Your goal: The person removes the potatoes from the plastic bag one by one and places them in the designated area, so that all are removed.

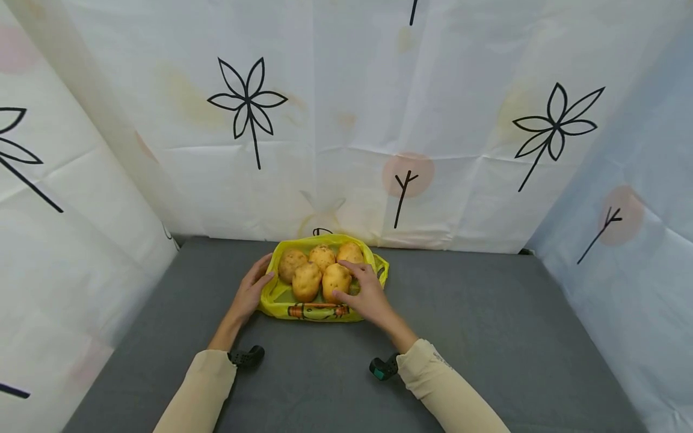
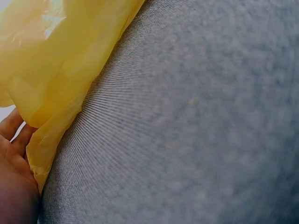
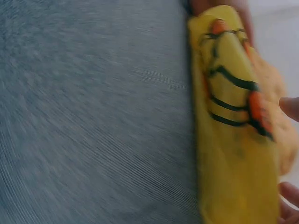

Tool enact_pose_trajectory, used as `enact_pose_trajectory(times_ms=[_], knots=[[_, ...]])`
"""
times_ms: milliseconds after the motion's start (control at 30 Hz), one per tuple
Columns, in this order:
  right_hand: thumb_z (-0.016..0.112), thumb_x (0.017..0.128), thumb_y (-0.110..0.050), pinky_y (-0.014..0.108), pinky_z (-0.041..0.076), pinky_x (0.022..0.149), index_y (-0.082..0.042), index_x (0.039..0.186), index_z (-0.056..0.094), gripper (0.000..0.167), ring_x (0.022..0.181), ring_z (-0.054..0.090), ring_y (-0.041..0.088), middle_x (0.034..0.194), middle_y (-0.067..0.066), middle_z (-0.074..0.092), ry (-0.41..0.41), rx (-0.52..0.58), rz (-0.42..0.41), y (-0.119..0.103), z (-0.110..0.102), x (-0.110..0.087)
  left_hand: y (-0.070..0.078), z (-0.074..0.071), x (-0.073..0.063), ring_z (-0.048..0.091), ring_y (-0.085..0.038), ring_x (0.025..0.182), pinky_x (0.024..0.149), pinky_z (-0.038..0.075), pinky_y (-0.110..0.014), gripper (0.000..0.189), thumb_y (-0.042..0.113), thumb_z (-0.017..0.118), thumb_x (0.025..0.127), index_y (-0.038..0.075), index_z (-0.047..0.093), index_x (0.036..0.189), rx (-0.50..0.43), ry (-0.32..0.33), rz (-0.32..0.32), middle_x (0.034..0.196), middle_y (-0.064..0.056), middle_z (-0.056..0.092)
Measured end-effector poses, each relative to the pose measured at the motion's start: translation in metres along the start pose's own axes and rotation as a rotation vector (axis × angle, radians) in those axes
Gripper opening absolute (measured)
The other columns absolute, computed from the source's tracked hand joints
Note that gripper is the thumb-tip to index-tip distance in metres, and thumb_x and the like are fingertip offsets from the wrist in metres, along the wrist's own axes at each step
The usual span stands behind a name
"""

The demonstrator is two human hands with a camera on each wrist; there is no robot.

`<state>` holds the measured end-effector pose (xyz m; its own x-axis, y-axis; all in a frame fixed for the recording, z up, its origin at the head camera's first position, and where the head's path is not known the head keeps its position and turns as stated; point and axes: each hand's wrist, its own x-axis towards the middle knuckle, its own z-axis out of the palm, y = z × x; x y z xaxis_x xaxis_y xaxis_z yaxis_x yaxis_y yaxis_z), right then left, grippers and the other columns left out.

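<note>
A yellow plastic bag (image 1: 281,310) with an orange and black print lies on the grey table, its rim spread wide. Several potatoes (image 1: 306,282) sit inside it. My left hand (image 1: 251,293) rests against the bag's left side, thumb and fingertips at the rim; in the left wrist view some fingers disappear behind the yellow plastic. Over the front right corner of the bag reaches my right hand (image 1: 371,296). Its thumb and forefinger are spread apart beside the front right potato (image 1: 336,281). The right wrist view shows these fingertips near the potatoes, at its right edge.
Grey cloth covers the table (image 1: 487,337) around the bag. White fabric walls (image 1: 346,120) with drawn plants stand behind and on both sides, the back one close behind the bag. Dark bands with small devices (image 1: 247,357) sit on both wrists.
</note>
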<state>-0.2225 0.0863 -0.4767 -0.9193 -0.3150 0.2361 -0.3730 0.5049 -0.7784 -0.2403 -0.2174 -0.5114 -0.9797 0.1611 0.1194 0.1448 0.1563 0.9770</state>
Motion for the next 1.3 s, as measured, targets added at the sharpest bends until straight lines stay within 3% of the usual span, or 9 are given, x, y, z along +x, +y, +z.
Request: enact_pose_trajectory(times_ms=[100,233,367,533,667,867,1000,1300], knots=[[0.081,0.089,-0.024,0.056,0.045,0.091,-0.012,0.151,0.050,0.070,0.116,0.051,0.037,0.134,0.022,0.046,0.018,-0.017,0.000,0.003,0.011,0.000,-0.012,-0.001,0.005,0.034,-0.040,0.143,0.111,0.028,-0.054,0.055,0.022,0.044,0.111,0.011,0.026,0.162,-0.001,0.006,-0.005,0.160,-0.023,0.033],[0.084,0.086,-0.022,0.055,0.046,0.089,-0.013,0.151,0.049,0.074,0.111,0.052,0.037,0.130,0.021,0.045,0.050,-0.012,0.006,0.004,0.022,-0.001,-0.015,-0.001,0.006,0.033,-0.037,0.144,0.111,0.027,-0.054,0.056,0.025,0.045,0.111,0.015,0.027,0.162,-0.009,0.008,-0.019,0.160,-0.020,0.033],[0.086,0.084,-0.020,0.053,0.047,0.088,-0.014,0.151,0.049,0.077,0.107,0.053,0.035,0.127,0.019,0.044,0.081,-0.025,0.001,0.007,0.029,-0.001,-0.010,0.000,0.004,0.031,-0.040,0.145,0.112,0.025,-0.056,0.055,0.022,0.043,0.111,0.012,0.026,0.162,-0.017,0.004,-0.029,0.160,-0.023,0.031],[0.087,0.083,-0.019,0.047,0.045,0.083,-0.017,0.150,0.050,0.077,0.103,0.051,0.032,0.128,0.018,0.043,0.112,-0.007,0.014,0.007,0.026,-0.001,0.009,0.002,-0.002,0.031,-0.044,0.144,0.112,0.026,-0.058,0.054,0.016,0.043,0.111,0.004,0.025,0.161,-0.024,-0.012,-0.035,0.159,-0.027,0.030],[0.086,0.083,-0.017,0.051,0.050,0.085,-0.016,0.150,0.049,0.076,0.109,0.052,0.036,0.131,0.021,0.042,0.140,0.068,0.028,-0.002,0.011,0.001,0.019,0.003,-0.006,0.033,-0.042,0.143,0.111,0.028,-0.056,0.054,0.017,0.044,0.111,0.004,0.027,0.160,-0.015,-0.014,-0.047,0.158,-0.026,0.032],[0.084,0.086,-0.017,0.054,0.052,0.089,-0.014,0.153,0.046,0.077,0.112,0.054,0.042,0.134,0.024,0.039,0.150,0.117,0.051,-0.004,-0.024,0.004,0.022,0.003,-0.007,0.032,-0.042,0.144,0.112,0.026,-0.055,0.055,0.019,0.045,0.111,0.005,0.028,0.160,-0.023,-0.015,-0.053,0.159,-0.026,0.032],[0.082,0.088,-0.019,0.052,0.054,0.084,-0.014,0.155,0.042,0.078,0.108,0.056,0.041,0.134,0.024,0.038,0.147,0.092,0.098,0.007,-0.049,0.004,0.021,0.003,-0.006,0.032,-0.041,0.144,0.112,0.027,-0.055,0.055,0.020,0.046,0.111,0.005,0.028,0.160,-0.025,-0.014,-0.059,0.159,-0.025,0.033],[0.077,0.092,-0.019,0.052,0.052,0.087,-0.012,0.158,0.037,0.077,0.118,0.051,0.047,0.142,0.028,0.028,0.093,0.083,0.280,0.048,-0.095,0.003,0.018,0.002,-0.004,0.035,-0.044,0.141,0.110,0.029,-0.058,0.053,0.016,0.044,0.111,0.005,0.028,0.160,-0.023,-0.018,-0.055,0.157,-0.027,0.034]])
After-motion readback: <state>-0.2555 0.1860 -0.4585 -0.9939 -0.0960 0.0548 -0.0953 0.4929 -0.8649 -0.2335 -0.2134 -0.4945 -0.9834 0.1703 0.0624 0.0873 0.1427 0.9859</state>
